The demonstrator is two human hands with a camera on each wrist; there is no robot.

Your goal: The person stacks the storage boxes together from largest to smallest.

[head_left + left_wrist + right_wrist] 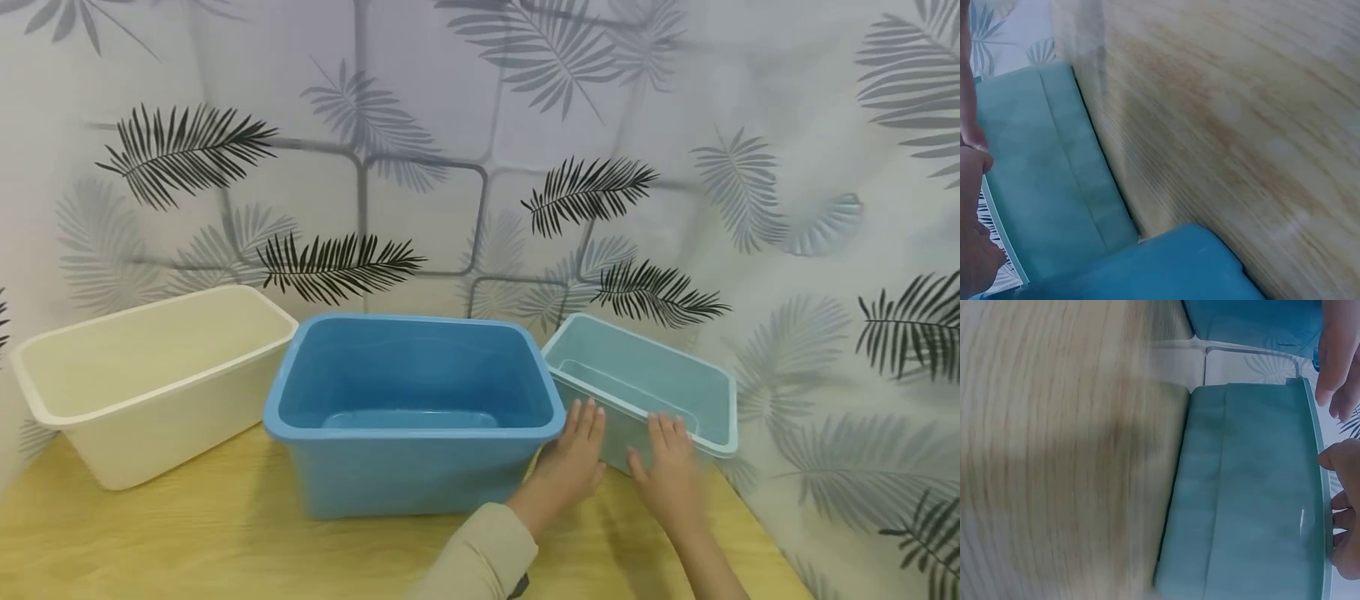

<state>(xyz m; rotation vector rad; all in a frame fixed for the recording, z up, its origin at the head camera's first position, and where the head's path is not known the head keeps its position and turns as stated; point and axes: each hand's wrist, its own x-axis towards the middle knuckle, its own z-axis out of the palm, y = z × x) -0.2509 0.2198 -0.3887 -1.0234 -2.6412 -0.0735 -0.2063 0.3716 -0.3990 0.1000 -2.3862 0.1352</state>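
Observation:
A small teal plastic bin (637, 375) stands at the right of the table, angled, its inside bare. At its near left corner is my left hand (576, 454), fingers straight and close together, between this bin and a larger blue bin (412, 475). My right hand (670, 479) is at the teal bin's near long side, fingertips at the rim and thumb apart from the fingers. In the right wrist view, that hand's thumb (1329, 456) is beside the teal rim (1317, 437). Whether the left fingers touch the wall I cannot tell.
A cream bin (172, 408) stands at the left, beside the blue bin. All three rest on a wood-grain table (225, 550). Behind them hangs a leaf-patterned cloth (450, 100); the table's right edge runs just past the teal bin.

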